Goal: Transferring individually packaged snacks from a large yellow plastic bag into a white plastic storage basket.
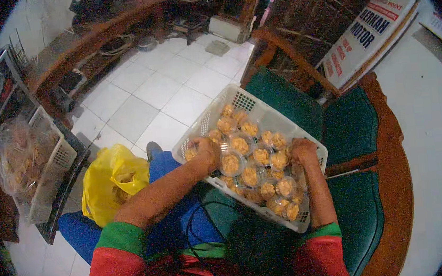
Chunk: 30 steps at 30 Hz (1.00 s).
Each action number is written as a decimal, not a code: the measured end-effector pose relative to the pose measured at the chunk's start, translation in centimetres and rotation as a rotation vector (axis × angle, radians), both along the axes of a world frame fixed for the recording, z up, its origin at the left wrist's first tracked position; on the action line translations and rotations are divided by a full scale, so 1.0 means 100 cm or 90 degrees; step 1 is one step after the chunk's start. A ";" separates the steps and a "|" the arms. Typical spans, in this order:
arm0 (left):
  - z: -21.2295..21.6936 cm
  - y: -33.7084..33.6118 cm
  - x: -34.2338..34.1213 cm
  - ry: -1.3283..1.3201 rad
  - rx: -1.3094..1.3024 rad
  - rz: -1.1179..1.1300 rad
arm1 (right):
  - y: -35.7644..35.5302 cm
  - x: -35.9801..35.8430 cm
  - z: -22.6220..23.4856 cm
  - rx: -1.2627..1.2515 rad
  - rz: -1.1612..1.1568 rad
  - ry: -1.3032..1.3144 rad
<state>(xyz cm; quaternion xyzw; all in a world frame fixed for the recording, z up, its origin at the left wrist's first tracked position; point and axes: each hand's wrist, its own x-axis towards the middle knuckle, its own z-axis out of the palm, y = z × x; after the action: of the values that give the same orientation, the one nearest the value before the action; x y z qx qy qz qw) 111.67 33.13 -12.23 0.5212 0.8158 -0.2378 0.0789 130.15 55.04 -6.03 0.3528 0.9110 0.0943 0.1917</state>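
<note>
A white plastic basket rests tilted in front of me, on or against the green seat. Inside it lie several small clear plastic cups filled with golden-brown snack pieces. My left hand reaches in at the basket's left side, fingers curled down among the cups; a cup shows right beside it. What those fingers grip is hidden. At the basket's right side, my right hand is closed just inside the rim, next to the cups. Its fingertips and anything in them cannot be made out.
A yellow plastic bag with brown contents stands by my left forearm. Farther left, another white basket holds a large clear bag of snacks on a dark stand. A green-cushioned wooden bench curves along the right, beside a leaning signboard.
</note>
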 end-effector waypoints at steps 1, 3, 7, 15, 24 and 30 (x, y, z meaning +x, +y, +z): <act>-0.002 0.001 -0.001 0.008 0.053 0.029 | -0.007 -0.002 0.006 0.011 -0.034 0.006; 0.000 0.009 -0.002 -0.010 0.051 0.029 | 0.004 0.004 -0.005 0.028 -0.036 0.039; -0.011 0.008 -0.009 -0.047 0.090 -0.004 | 0.013 0.004 -0.021 0.087 -0.122 0.141; 0.015 0.004 0.005 0.018 0.097 -0.009 | 0.010 0.037 -0.015 0.108 -0.136 0.249; 0.023 -0.002 0.002 -0.075 0.101 -0.008 | -0.048 0.049 0.039 -0.171 -0.052 0.692; 0.095 -0.066 -0.049 -0.207 0.601 0.080 | -0.145 0.007 0.096 -0.625 0.008 0.934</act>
<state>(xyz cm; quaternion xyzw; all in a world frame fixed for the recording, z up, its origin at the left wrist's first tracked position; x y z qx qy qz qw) 106.75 26.52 -2.70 0.4804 0.8411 0.2471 -0.0253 130.82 40.59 3.57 0.1969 0.7441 -0.5570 -0.3120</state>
